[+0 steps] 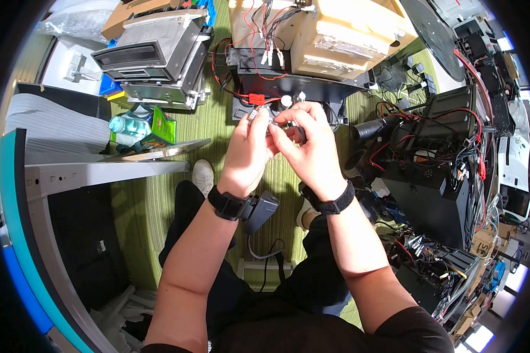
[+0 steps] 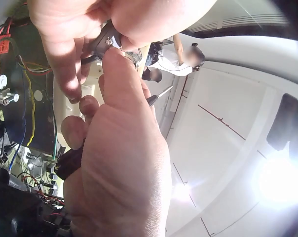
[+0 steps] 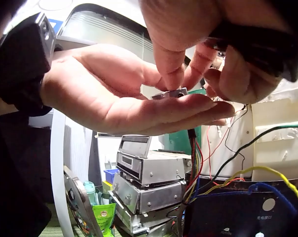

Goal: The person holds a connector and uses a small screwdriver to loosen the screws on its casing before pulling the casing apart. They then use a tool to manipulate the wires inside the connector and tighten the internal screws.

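Both hands meet above the black box point(image 1: 300, 85). My left hand point(image 1: 245, 156), palm up in the right wrist view, holds a small metal-faced connector point(image 3: 171, 94) between thumb and fingers; coloured wires point(image 3: 193, 153) hang just below it. In the left wrist view a small screw point(image 2: 109, 42) shows on a dark part between the fingertips. The fingertips of my right hand point(image 1: 315, 150) touch the same spot, while its other fingers curl round a black-handled tool point(image 3: 260, 47). A thin metal shaft point(image 2: 164, 94) shows beyond that hand in the left wrist view.
Stacked metal units point(image 1: 153, 56) stand at the upper left, near a green bag point(image 1: 164, 125) and bottle point(image 1: 129, 126). A cream housing point(image 1: 347, 41) sits on the black box, with a red connector point(image 1: 257, 99) nearby. Black equipment and tangled cables point(image 1: 436, 147) fill the right side.
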A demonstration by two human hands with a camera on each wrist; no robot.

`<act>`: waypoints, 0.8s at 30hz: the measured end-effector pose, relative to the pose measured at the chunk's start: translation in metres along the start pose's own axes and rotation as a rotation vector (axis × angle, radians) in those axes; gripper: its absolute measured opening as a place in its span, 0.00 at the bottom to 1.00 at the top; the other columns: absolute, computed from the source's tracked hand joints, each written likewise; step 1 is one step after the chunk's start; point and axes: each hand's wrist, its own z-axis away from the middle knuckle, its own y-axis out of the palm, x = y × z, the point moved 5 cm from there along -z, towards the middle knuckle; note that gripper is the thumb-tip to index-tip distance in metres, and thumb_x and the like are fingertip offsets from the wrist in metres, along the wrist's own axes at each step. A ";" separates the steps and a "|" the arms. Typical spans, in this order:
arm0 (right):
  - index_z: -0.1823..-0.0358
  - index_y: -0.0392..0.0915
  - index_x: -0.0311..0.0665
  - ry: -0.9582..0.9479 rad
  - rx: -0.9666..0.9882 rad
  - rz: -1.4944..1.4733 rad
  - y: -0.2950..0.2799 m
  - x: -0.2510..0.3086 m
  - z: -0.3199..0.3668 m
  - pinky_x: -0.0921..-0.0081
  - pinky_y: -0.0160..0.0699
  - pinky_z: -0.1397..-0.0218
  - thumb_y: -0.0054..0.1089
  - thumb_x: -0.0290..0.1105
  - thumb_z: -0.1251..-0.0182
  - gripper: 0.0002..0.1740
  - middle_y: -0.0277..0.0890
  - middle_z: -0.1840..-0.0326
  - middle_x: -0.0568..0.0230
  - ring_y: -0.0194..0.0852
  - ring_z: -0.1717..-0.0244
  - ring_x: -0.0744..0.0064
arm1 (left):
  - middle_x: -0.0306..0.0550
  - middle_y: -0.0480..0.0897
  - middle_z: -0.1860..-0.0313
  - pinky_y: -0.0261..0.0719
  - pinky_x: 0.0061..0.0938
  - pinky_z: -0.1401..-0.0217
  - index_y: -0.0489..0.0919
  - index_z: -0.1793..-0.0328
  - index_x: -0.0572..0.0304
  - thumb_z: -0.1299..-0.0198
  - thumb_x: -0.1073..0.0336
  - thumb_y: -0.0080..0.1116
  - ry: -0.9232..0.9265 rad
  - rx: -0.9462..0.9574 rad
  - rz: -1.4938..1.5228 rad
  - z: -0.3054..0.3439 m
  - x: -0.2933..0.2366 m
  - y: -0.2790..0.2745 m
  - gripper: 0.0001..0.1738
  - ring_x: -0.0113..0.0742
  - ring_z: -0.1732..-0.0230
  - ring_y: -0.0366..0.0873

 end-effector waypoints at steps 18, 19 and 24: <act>0.59 0.80 0.37 -0.009 -0.013 -0.020 0.002 -0.004 0.001 0.70 0.76 0.54 0.65 0.26 0.44 0.10 0.67 0.59 0.58 0.73 0.57 0.63 | 0.52 0.77 0.53 0.84 0.35 0.49 0.66 0.44 0.66 0.26 0.59 0.43 0.003 0.026 0.011 0.000 -0.002 0.000 0.16 0.42 0.55 0.82; 0.59 0.80 0.37 -0.002 -0.018 -0.032 0.002 -0.004 0.001 0.69 0.75 0.53 0.65 0.26 0.44 0.11 0.67 0.59 0.58 0.73 0.56 0.62 | 0.52 0.77 0.53 0.84 0.35 0.49 0.66 0.44 0.66 0.26 0.59 0.43 0.003 0.026 0.011 0.001 -0.002 0.001 0.16 0.42 0.55 0.82; 0.59 0.81 0.38 -0.037 -0.021 0.010 0.000 -0.001 0.001 0.69 0.76 0.53 0.66 0.25 0.45 0.11 0.67 0.59 0.59 0.73 0.57 0.61 | 0.50 0.78 0.56 0.83 0.33 0.50 0.67 0.44 0.66 0.26 0.58 0.43 0.003 -0.007 -0.020 0.001 -0.003 0.001 0.17 0.39 0.56 0.82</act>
